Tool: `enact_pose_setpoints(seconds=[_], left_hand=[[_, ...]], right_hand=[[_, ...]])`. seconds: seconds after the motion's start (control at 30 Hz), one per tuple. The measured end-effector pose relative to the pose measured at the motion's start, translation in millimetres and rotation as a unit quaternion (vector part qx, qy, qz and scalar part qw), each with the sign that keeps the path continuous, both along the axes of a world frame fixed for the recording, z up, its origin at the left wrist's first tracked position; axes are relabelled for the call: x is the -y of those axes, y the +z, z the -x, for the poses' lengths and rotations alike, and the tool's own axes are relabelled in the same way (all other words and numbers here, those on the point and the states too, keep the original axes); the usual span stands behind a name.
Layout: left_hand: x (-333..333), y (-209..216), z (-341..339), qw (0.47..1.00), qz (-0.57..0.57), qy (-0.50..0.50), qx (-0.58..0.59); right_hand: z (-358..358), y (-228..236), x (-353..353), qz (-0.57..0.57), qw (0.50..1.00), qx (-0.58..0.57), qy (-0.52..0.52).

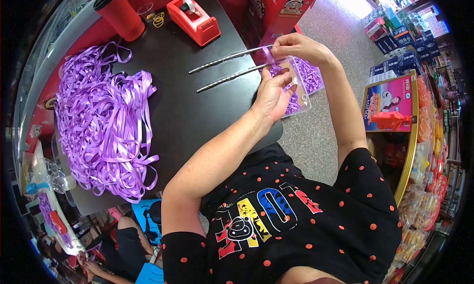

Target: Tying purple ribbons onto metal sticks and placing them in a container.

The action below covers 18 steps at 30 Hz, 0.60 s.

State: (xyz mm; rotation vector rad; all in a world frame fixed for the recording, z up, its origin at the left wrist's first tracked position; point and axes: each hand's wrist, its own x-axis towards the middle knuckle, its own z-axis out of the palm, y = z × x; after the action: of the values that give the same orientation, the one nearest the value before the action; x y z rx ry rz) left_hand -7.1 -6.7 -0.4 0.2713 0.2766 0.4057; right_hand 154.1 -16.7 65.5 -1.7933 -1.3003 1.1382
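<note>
A narrow purple ribbon [268, 56] crosses two parallel metal rods with spiral-grooved ends, the upper rod [222, 60] and the lower rod [228, 78], which reach out over the dark table. My right hand [301, 49] pinches the ribbon at the upper rod. Below it, my left hand [274, 94] is turned palm up, thumb and forefinger at the ribbon by the lower rod, its other fingers loosely curled. Beneath my hands stands a clear plastic box [305, 102] with purple ribbon pieces [292, 105]. A large heap of long purple ribbon [106, 126] covers the table's left side.
On the dark table [190, 121], a red tape dispenser [193, 20] and a red tumbler [120, 15] stand at the far side, near yellow rubber bands [158, 20]. A red carton [281, 10] is behind the rods. Another person [126, 249] sits at lower left. Stocked shelves line the right.
</note>
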Motion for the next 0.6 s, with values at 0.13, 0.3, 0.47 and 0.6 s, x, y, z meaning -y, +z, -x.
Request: enact_pose_setpoints(seconds=[0.13, 0.3, 0.47, 0.6], left_hand=[[-1, 1, 1, 1.000, -0.003, 0.000, 0.003], [-2, 4, 3, 1.000, -0.002, -0.002, -0.012], [-1, 5, 2, 1.000, 0.005, -0.001, -0.016], [-2, 3, 3, 1.000, 0.001, -0.003, -0.006]], right_hand=[[-5, -2, -14, 0.043, 0.997, 0.043, 0.052], [-9, -9, -17, 0.060, 0.989, 0.121, 0.063], [-6, -11, -16, 0.049, 0.990, 0.123, 0.047], [0, -10, -15, 0.038, 0.989, 0.137, 0.029]])
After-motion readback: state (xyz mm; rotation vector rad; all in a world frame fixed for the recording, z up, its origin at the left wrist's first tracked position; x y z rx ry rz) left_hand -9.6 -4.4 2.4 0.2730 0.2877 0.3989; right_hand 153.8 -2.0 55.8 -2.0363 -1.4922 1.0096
